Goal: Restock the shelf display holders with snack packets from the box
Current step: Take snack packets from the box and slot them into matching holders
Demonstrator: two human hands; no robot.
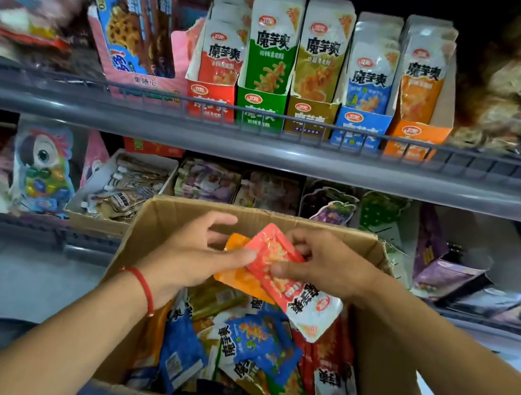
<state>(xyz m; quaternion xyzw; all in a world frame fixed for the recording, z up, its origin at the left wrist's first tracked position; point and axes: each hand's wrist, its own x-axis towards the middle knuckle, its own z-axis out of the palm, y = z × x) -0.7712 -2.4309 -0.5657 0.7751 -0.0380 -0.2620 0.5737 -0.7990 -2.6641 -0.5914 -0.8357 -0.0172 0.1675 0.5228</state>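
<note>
Together, our left hand [203, 257] and right hand [320, 263] pinch a red packet [278, 266] and an orange packet [238, 277] above the box [397, 360], sorting colours for matching holders [315, 116] at twelve o'clock.

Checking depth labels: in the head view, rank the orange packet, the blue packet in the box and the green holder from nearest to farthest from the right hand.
1. Orange packet, just left of the right hand.
2. Blue packet, below in the box.
3. Green holder, up on the shelf.

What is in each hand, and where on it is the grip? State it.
Right hand pinches the red packet near its coloured end. Left hand holds the orange packet beneath it.
</note>
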